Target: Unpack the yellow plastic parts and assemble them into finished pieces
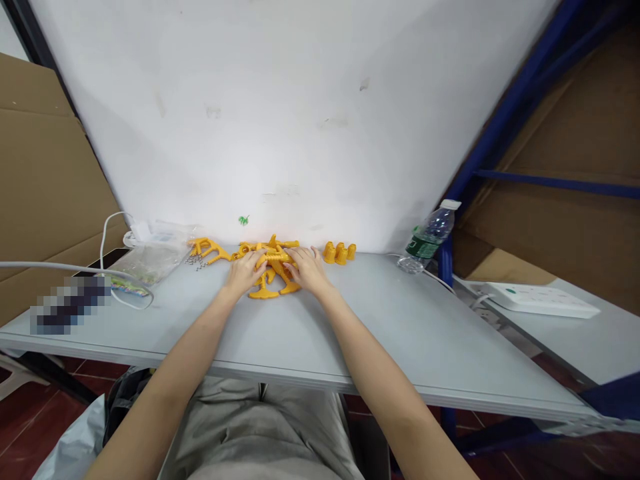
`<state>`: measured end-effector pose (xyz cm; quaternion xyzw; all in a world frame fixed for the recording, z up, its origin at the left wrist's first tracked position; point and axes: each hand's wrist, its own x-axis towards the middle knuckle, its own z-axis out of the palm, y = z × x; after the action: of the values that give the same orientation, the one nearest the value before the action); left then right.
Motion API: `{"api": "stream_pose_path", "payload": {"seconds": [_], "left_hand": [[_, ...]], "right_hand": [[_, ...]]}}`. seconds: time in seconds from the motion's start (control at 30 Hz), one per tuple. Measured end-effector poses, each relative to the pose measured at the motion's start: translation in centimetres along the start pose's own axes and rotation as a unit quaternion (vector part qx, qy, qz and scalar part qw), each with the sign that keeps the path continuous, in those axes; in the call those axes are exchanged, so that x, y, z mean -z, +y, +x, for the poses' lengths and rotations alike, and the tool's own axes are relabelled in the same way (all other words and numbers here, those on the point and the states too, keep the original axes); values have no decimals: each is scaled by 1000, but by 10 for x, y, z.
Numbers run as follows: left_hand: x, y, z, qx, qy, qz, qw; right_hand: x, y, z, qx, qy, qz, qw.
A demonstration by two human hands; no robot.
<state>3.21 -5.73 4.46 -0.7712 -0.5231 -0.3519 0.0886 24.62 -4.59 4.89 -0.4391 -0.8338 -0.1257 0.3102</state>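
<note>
A yellow plastic assembly (273, 273) of curved and rod-like pieces lies on the grey table. My left hand (245, 272) has its fingers closed around the left end of a yellow ribbed rod (277, 257) at its top. On the other end my right hand (309, 269) grips the same rod, thumb below it. Just left of my left hand rests a loose yellow branched plastic piece (213, 251), with several small metal screws (197, 261) scattered beside it. To the right of my right hand stand several yellow plastic caps (341, 254).
A clear water bottle (431, 239) leans at the back right. Plastic bags (155, 257) and a white cable (103, 243) occupy the left side. A white power strip (543, 300) sits beyond the blue frame post (445, 257). The white wall (300, 133) closes the table's back.
</note>
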Motion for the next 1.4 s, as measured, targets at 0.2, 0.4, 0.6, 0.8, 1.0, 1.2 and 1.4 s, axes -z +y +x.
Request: {"api": "stream_pose_path", "payload": {"seconds": [0.2, 0.4, 0.6, 0.8, 1.0, 1.2, 1.4], "left_hand": [[2, 2, 1, 12, -12, -4, 1000], [0, 6, 1, 27, -11, -16, 999], [3, 12, 1, 52, -30, -2, 998], [11, 21, 3, 87, -67, 12, 994], [11, 16, 3, 104, -37, 11, 994], [7, 3, 2, 91, -8, 22, 996], [8, 1, 3, 137, -13, 17, 990]], "right_hand": [[1, 1, 2, -8, 3, -27, 1000], [0, 1, 2, -19, 32, -59, 998], [-1, 1, 1, -28, 74, -72, 994], [0, 0, 2, -32, 72, -76, 994], [4, 3, 2, -12, 6, -38, 999], [3, 0, 2, 9, -26, 3, 1000], [12, 11, 3, -44, 39, -38, 998]]}}
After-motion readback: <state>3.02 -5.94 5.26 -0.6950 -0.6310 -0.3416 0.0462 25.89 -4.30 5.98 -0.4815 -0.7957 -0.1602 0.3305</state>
